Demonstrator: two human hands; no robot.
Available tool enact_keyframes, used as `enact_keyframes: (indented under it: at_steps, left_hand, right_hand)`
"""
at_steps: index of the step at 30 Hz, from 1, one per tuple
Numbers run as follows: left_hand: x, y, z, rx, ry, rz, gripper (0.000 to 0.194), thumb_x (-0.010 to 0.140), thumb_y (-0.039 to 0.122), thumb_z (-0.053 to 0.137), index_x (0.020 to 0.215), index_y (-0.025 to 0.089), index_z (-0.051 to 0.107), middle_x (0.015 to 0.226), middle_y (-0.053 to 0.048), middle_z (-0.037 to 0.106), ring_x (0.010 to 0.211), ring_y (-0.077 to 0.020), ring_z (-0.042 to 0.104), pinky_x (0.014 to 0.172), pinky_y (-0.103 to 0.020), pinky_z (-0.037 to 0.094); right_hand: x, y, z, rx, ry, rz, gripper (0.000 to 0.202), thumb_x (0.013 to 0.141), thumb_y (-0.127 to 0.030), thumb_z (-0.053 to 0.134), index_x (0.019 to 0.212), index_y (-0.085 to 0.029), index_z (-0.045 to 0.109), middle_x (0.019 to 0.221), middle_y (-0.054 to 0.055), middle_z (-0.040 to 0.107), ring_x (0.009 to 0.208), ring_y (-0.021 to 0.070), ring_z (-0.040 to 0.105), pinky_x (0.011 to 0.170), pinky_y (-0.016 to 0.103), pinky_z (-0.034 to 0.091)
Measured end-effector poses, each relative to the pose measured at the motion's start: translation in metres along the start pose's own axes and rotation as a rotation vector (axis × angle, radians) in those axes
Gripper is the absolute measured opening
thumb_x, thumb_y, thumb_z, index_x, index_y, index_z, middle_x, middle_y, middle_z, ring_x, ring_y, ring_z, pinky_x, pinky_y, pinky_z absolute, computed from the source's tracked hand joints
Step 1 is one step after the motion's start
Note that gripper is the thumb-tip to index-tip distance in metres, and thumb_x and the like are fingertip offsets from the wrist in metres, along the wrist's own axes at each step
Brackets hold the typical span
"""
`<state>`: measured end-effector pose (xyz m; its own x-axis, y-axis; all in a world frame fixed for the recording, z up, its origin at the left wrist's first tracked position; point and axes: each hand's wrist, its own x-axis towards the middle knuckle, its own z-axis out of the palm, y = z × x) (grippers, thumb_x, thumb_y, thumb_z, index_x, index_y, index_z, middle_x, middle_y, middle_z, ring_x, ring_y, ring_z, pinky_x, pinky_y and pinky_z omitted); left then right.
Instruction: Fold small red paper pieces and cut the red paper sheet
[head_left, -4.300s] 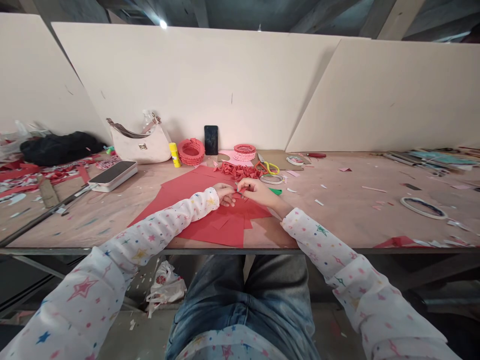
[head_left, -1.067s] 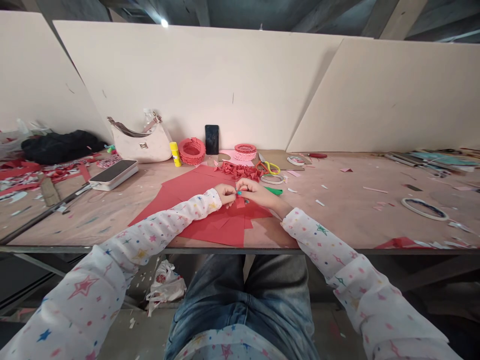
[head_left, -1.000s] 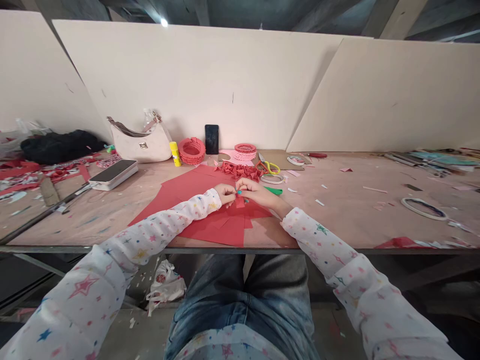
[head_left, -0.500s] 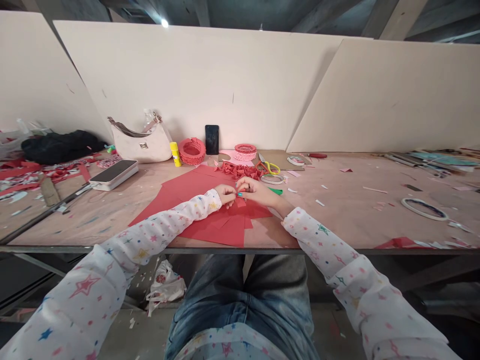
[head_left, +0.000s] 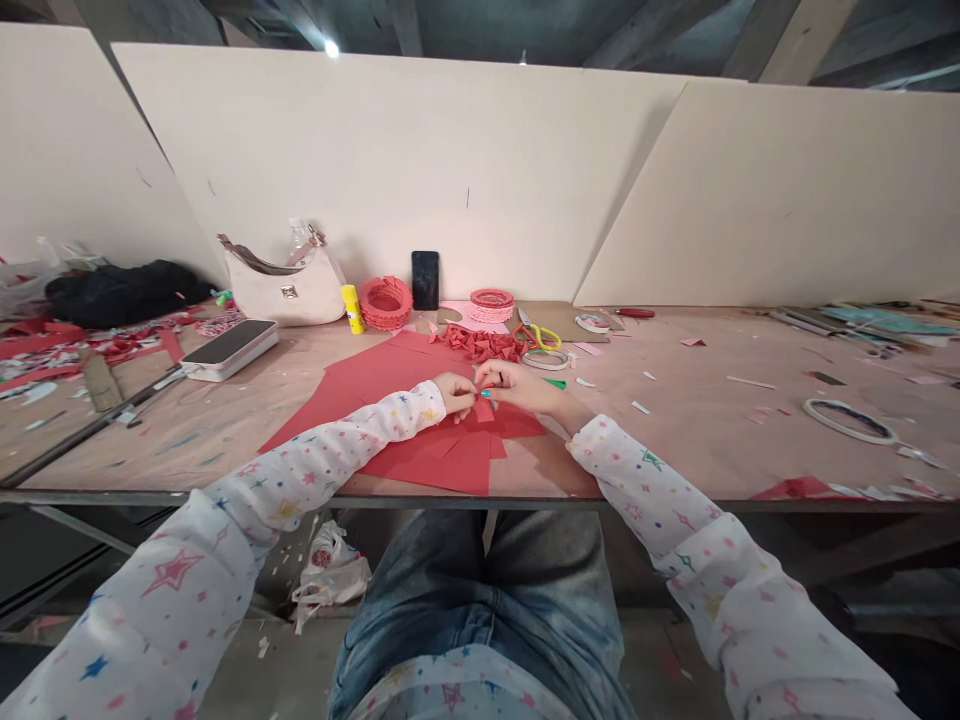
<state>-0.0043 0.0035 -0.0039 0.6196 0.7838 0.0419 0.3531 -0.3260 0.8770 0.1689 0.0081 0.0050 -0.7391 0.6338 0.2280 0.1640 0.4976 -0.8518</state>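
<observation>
My left hand (head_left: 456, 394) and my right hand (head_left: 511, 386) meet fingertip to fingertip over red paper sheets (head_left: 420, 455) at the middle of the table. Both are closed on a small red paper piece (head_left: 484, 410), partly hidden by the fingers. Just behind the hands lies a heap of folded red paper pieces (head_left: 480, 343). To its right are scissors with yellow handles (head_left: 545, 337) and a tape roll (head_left: 545, 359). A green object (head_left: 556, 383) shows beside my right hand.
Behind stand a white handbag (head_left: 281, 288), yellow glue stick (head_left: 352, 309), red paper rings (head_left: 385, 302) and upright phone (head_left: 425, 280). A white device (head_left: 230, 350) lies left, a large tape roll (head_left: 849, 419) right. Scraps dot the table (head_left: 675, 440).
Both hands have shifted slightly right and down, still together. The right hand's fingers have changed their bend a little, and more of the small red piece shows below them.
</observation>
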Motion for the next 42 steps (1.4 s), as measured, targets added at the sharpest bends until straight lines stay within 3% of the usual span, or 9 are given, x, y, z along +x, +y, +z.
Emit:
enact_keyframes:
  at_steps: [9,15,19,22,25,29,42]
  left_hand:
    - [-0.001,0.001,-0.002,-0.001,-0.048,-0.012,0.016,0.062,0.003,0.041,0.051,0.011,0.049,0.035,0.006,0.045,0.03,-0.004,0.041,0.035,-0.013,0.031]
    - [0.0,0.005,0.0,-0.053,0.053,-0.04,0.022,0.065,0.001,0.037,0.048,0.01,0.047,0.035,0.006,0.045,0.029,-0.0032,0.041,0.036,-0.013,0.033]
    - [0.006,0.0,0.0,-0.11,0.187,-0.079,0.022,0.07,0.005,0.036,0.054,0.01,0.049,0.037,0.005,0.045,0.031,-0.0029,0.041,0.037,-0.013,0.034]
    - [0.01,-0.004,-0.001,-0.144,0.277,-0.115,0.02,0.074,0.009,0.036,0.059,0.011,0.05,0.043,0.004,0.05,0.035,-0.003,0.045,0.039,-0.013,0.034]
    - [0.011,-0.003,-0.002,-0.163,0.31,-0.15,0.016,0.074,0.013,0.041,0.062,0.011,0.052,0.048,0.001,0.055,0.04,-0.004,0.049,0.041,-0.013,0.036]
    - [0.009,0.0,-0.001,-0.178,0.305,-0.178,0.013,0.072,0.017,0.047,0.066,0.01,0.056,0.056,-0.002,0.06,0.044,-0.0054,0.051,0.041,-0.013,0.035]
    - [0.008,0.003,0.002,-0.21,0.205,-0.196,0.016,0.071,0.011,0.042,0.072,0.009,0.058,0.066,-0.005,0.064,0.049,-0.0064,0.055,0.038,-0.013,0.033]
  right_hand:
    - [0.0,-0.003,0.002,-0.065,0.081,0.0,0.011,0.074,-0.02,0.047,0.084,-0.017,0.05,0.068,-0.002,0.054,0.056,0.0078,0.048,0.053,0.02,0.037]
    - [-0.001,-0.004,0.002,-0.103,0.191,-0.011,0.019,0.077,-0.018,0.038,0.091,-0.019,0.051,0.08,0.001,0.054,0.063,0.0095,0.049,0.058,0.022,0.04]
    - [-0.001,-0.003,0.0,-0.122,0.264,-0.044,0.028,0.074,-0.015,0.041,0.1,-0.021,0.046,0.091,0.003,0.053,0.076,0.0121,0.051,0.066,0.025,0.041]
    - [-0.001,-0.005,0.0,-0.156,0.29,-0.068,0.027,0.069,-0.013,0.046,0.094,-0.02,0.051,0.098,0.003,0.052,0.084,0.0137,0.049,0.073,0.027,0.04]
    - [0.001,-0.006,0.002,-0.195,0.301,-0.073,0.017,0.067,-0.016,0.05,0.083,-0.019,0.057,0.091,0.004,0.054,0.083,0.0149,0.05,0.073,0.028,0.039]
    - [0.003,-0.002,0.003,-0.223,0.328,-0.066,0.01,0.068,-0.021,0.052,0.075,-0.017,0.058,0.082,0.003,0.056,0.077,0.0148,0.051,0.068,0.027,0.039]
    - [0.003,0.0,0.007,-0.142,0.395,-0.023,0.016,0.073,-0.033,0.047,0.072,-0.017,0.051,0.069,0.0,0.051,0.059,0.0107,0.05,0.055,0.024,0.041]
